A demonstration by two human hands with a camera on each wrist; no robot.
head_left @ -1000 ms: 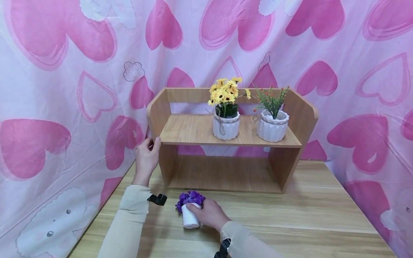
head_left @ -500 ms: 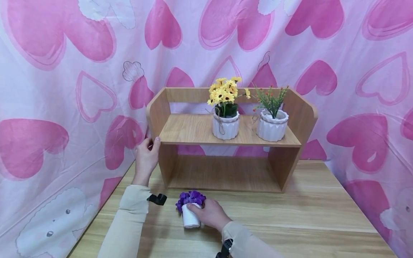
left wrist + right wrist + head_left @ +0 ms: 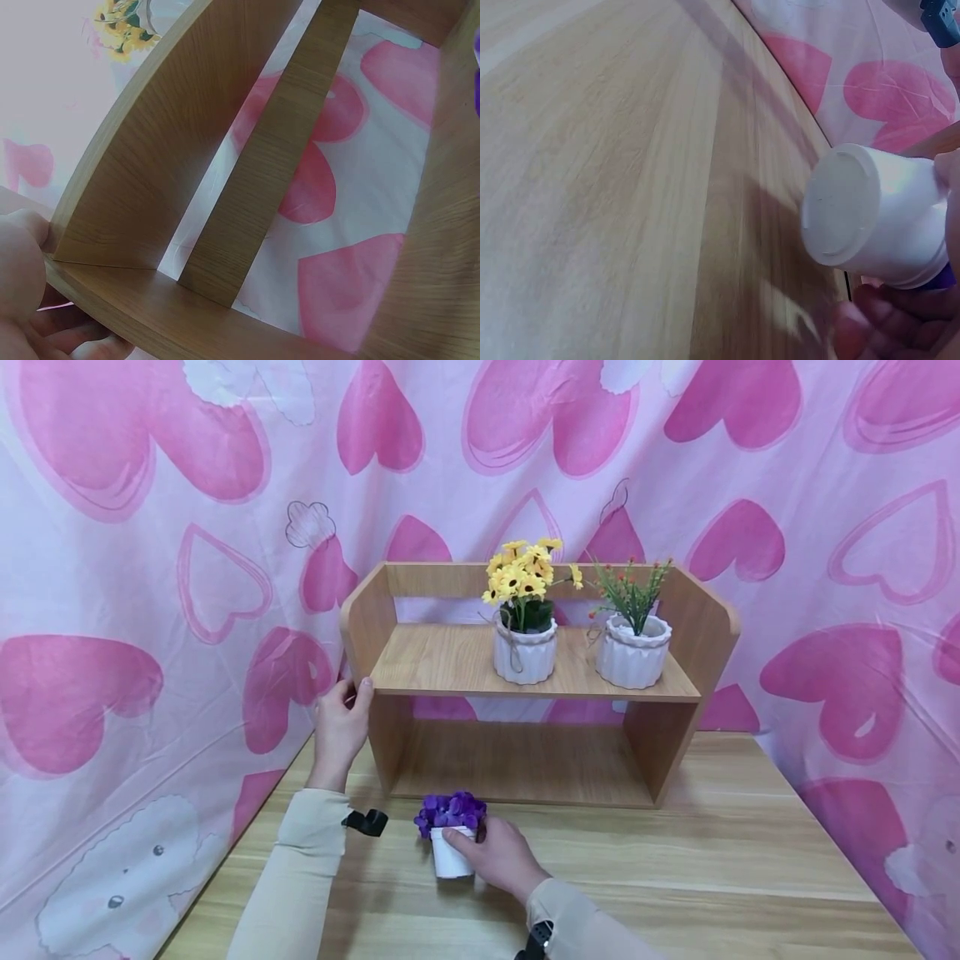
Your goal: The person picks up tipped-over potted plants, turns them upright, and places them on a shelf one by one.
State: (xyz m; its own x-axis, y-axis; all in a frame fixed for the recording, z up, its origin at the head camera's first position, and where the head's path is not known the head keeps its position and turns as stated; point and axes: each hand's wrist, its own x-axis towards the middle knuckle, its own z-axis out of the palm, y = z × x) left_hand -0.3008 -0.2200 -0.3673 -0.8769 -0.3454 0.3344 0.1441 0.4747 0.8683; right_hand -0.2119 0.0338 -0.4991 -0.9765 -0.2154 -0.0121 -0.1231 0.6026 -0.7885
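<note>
My left hand (image 3: 342, 731) grips the left side panel of a two-tier wooden shelf (image 3: 536, 695), thumb on the front edge by the upper board. In the left wrist view the fingers (image 3: 67, 330) curl behind that panel. My right hand (image 3: 504, 857) holds a small white flowerpot (image 3: 452, 853) with purple flowers (image 3: 450, 812), in front of the shelf's lower tier. The right wrist view shows the pot's round base (image 3: 841, 204) tipped toward the camera, its shadow falling on the tabletop.
On the upper board stand a white pot of yellow flowers (image 3: 525, 656) and a white pot with a green, red-tipped plant (image 3: 633, 656). The wooden table (image 3: 720, 860) extends to the right. A pink heart-print curtain (image 3: 225, 610) hangs behind and at both sides.
The right hand has lifted the purple-flowered pot slightly forward and to the right, toward the shelf, and the pot now tilts less. The left hand and the shelf stay put.
</note>
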